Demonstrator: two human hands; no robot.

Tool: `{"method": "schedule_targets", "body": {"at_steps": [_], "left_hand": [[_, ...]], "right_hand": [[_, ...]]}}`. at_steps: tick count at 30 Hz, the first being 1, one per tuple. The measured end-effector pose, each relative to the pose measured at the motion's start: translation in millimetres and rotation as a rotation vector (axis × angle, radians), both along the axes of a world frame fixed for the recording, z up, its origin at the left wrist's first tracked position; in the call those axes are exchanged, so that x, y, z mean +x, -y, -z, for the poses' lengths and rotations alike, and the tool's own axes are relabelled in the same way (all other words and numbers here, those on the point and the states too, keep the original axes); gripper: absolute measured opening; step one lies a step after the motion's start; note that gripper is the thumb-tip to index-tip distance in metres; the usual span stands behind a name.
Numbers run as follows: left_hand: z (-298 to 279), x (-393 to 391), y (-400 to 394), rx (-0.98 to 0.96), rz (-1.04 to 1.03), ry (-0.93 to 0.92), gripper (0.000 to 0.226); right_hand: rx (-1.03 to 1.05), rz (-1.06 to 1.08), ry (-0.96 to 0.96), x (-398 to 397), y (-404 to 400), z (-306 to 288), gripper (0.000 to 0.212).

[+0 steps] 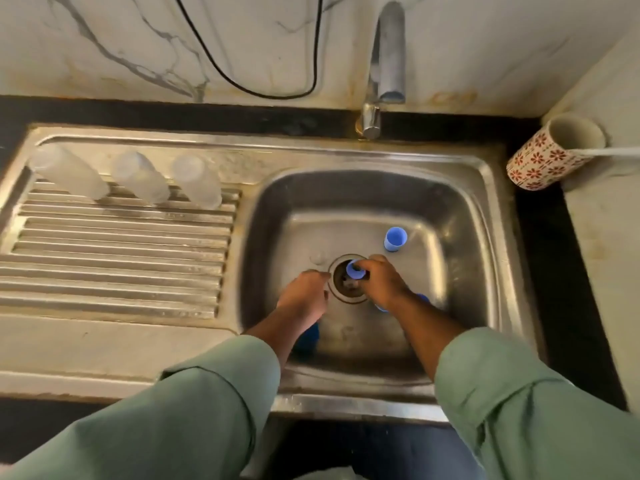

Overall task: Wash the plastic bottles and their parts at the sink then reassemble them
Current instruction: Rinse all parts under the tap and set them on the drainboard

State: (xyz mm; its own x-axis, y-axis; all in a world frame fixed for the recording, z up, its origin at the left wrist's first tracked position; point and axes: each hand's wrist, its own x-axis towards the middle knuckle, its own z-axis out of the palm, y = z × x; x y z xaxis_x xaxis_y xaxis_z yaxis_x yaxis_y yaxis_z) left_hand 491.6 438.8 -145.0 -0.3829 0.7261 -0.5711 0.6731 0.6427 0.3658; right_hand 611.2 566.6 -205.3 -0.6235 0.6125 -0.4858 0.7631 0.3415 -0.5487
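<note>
**Bottles on the drainboard, caps not yet finished in the basin**

Three clear plastic bottles [138, 178] stand in a row along the back edge of the drainboard [114, 258], to the left of the basin. They look rinsed and set aside, so I judge the bottle bodies to be done; none of them carries a cap.

The right hand [381, 282] pinches a blue cap [354, 269] with curled fingers, directly over the drain [346, 289] in the middle of the basin floor. The left hand [304, 296] is just beside the drain on its left, fingers loosely curled; whether it holds something I cannot tell. A second blue cap [394, 239] stands on the basin floor toward the back right corner. More blue pieces show partly under both forearms, near the front of the sink [485, 188], too hidden to name.

No water runs from the tap [388, 53]. What is left, in my judgement: finish the blue parts, then put them back on the bottles.
</note>
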Motion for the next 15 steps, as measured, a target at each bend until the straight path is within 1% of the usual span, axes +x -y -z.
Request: {"method": "schedule_targets", "body": {"at_steps": [3, 5, 8, 10, 12, 14, 15], "left_hand": [[13, -6, -17, 0.013, 0.048, -0.035, 0.039], [18, -12, -30, 0.048, 0.047, -0.049, 0.038], [17, -29, -56, 0.14, -0.023, -0.069, 0.041], [5, -41, -79, 0.299, -0.072, -0.117, 0.037], [-20, -51, -105, 0.54, -0.12, -0.186, 0.034], [-53, -56, -131, 0.749, -0.181, -0.184, 0.034], [-70, -57, -142, 0.806, -0.203, -0.161, 0.036]], "right_hand": [[0.009, -0.09, 0.065, -13, -11, 20, 0.022], [0.018, -0.132, 0.109, -18, -17, 25, 0.022], [0.08, -0.165, 0.202, -19, -27, 33, 0.016], [0.117, -0.174, 0.243, -18, -33, 39, 0.016], [0.113, -0.169, 0.246, -19, -37, 41, 0.018], [0.067, -0.119, 0.268, -21, -36, 43, 0.02], [0.034, -0.088, 0.282, -22, -34, 43, 0.021]]}}
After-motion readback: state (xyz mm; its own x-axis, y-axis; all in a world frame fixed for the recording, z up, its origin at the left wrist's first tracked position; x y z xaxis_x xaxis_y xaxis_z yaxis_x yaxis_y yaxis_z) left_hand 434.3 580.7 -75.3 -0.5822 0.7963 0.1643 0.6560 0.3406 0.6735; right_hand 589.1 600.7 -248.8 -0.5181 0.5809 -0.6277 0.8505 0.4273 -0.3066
